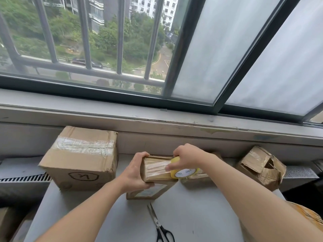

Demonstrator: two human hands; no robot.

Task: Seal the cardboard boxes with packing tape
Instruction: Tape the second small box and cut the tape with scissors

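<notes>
Scissors (160, 226) lie nearest you on the tabletop (201, 215). Beyond them, mid-tabletop, your left hand (135, 173) curls its fingers round the end of the small cardboard box (157, 170). It looks light and stiff but dented, so grip it by its edges. Your right hand (187, 158) holds the yellow tape roll (185, 172) against its glossy, taped top. Farther back stands a larger taped box (82, 158).

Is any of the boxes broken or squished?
Yes. The box on the far right is crushed and tilted, with a torn hole in its flaps. The big box and the small box being taped look whole.
</notes>
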